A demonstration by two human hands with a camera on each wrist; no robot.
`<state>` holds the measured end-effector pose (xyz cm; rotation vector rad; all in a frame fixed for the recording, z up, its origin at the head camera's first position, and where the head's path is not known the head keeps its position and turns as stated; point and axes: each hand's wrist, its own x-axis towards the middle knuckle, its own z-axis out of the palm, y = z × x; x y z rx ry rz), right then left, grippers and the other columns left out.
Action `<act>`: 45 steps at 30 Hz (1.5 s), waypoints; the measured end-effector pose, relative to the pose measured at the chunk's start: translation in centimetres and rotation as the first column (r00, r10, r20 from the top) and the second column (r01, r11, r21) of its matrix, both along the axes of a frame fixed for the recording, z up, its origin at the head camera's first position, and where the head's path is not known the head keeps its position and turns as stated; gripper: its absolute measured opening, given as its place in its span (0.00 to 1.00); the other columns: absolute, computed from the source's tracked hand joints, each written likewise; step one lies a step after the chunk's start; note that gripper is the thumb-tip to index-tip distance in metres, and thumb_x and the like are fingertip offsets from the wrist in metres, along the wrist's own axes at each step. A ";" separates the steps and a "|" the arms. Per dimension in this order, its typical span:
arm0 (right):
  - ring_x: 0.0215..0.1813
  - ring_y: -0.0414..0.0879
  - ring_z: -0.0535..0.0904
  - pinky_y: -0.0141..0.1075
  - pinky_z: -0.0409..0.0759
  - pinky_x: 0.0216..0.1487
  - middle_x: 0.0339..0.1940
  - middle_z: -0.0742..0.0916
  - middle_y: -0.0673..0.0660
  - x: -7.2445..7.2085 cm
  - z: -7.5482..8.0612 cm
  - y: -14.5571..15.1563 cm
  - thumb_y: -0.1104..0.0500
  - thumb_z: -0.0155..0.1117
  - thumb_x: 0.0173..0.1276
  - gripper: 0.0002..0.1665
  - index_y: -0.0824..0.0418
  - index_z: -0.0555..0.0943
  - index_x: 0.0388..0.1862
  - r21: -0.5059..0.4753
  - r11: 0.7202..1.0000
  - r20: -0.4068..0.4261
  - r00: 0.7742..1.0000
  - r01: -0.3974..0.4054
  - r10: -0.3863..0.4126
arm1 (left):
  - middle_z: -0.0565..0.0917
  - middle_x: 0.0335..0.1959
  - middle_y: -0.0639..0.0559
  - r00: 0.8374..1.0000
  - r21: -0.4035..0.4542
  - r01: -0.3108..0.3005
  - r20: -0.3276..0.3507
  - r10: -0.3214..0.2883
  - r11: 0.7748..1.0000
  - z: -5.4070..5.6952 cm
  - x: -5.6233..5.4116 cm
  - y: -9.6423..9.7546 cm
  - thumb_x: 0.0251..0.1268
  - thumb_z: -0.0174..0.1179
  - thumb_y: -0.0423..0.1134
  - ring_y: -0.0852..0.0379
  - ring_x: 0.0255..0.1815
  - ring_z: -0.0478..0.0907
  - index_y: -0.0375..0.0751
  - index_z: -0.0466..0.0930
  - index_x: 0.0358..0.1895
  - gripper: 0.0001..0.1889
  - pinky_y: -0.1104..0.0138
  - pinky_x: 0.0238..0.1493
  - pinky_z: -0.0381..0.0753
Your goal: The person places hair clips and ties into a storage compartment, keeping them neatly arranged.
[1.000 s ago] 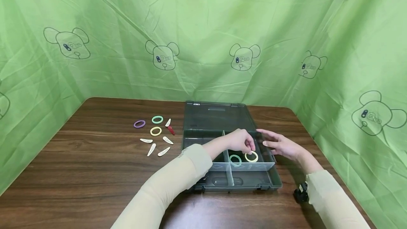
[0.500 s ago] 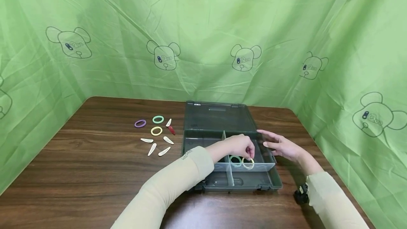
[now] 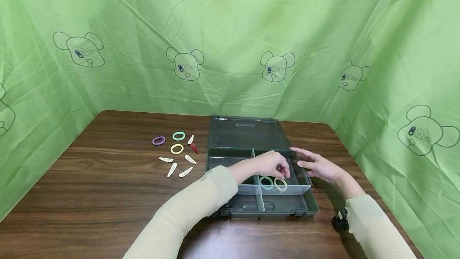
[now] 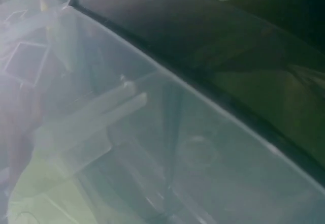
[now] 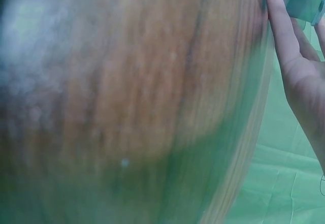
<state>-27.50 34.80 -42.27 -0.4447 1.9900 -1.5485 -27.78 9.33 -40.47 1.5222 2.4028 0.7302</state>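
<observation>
In the head view a dark translucent compartment box (image 3: pixel 312 205) lies on the table with its lid (image 3: pixel 248 131) laid back. My left hand (image 3: pixel 271 165) reaches into the right compartment, its fingers loosely bent just above a yellow hair tie (image 3: pixel 280 190). That tie leans by the clear divider (image 3: pixel 300 189), beside a green hair tie (image 3: pixel 266 187). Straight fingers of my right hand (image 3: pixel 320 166) rest along the box's right side; the right wrist view shows this hand (image 5: pixel 299 71) touching the box's edge. Box walls fill the left wrist view, with the left hand hidden there.
Left of the box lie a purple hair tie (image 3: pixel 158 140), a second green hair tie (image 3: pixel 178 136) and a second yellow hair tie (image 3: pixel 177 149). Several white snap clips (image 3: pixel 185 172) and a red snap clip (image 3: pixel 194 148) lie around them. Green cloth (image 3: pixel 230 31) hangs behind the table.
My left hand has lowered the yellow hair tie toward the divider beside the green one, then let it go and shifted slightly right. The right hand stays at the box's side.
</observation>
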 end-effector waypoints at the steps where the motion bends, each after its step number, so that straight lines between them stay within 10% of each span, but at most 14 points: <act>1: 0.63 0.52 0.73 0.47 0.76 0.55 0.73 0.56 0.70 0.0 0.0 0.0 0.60 0.48 0.74 0.36 0.55 0.48 0.76 0.002 1.000 -0.001 1.000 0.000 0.000 | 0.84 0.31 0.62 1.000 0.005 0.008 0.002 -0.008 1.000 0.1 0.0 -0.1 0.56 0.67 0.36 0.73 0.32 0.76 0.46 0.86 0.36 0.05 0.83 0.38 0.71; 16: 0.62 0.51 0.73 0.48 0.76 0.54 0.73 0.59 0.68 0.2 0.0 0.3 0.59 0.50 0.74 0.36 0.50 0.50 0.76 0.015 0.999 0.021 0.999 0.039 -0.039 | 0.85 0.36 0.58 0.997 0.007 0.059 0.049 -0.059 0.998 4.5 1.3 -2.7 0.59 0.65 0.37 0.74 0.35 0.77 0.44 0.85 0.41 0.07 0.81 0.42 0.73; 28: 0.64 0.46 0.70 0.47 0.76 0.55 0.73 0.61 0.67 0.4 -0.3 0.4 0.57 0.51 0.73 0.36 0.48 0.51 0.76 0.050 0.997 0.022 0.998 0.062 -0.063 | 0.85 0.38 0.60 1.000 0.102 -0.021 -0.007 0.022 0.995 7.5 1.7 -7.7 0.59 0.65 0.40 0.67 0.39 0.78 0.47 0.84 0.42 0.09 0.73 0.47 0.75; 45: 0.73 0.58 0.54 0.48 0.73 0.59 0.76 0.55 0.58 0.2 0.3 -0.5 0.53 0.55 0.71 0.37 0.43 0.54 0.75 0.125 0.988 0.007 0.996 0.091 -0.093 | 0.83 0.42 0.62 0.977 0.245 -0.147 -0.117 0.180 0.958 8.1 2.2 -16.9 0.58 0.65 0.43 0.66 0.48 0.75 0.52 0.84 0.44 0.10 0.67 0.54 0.71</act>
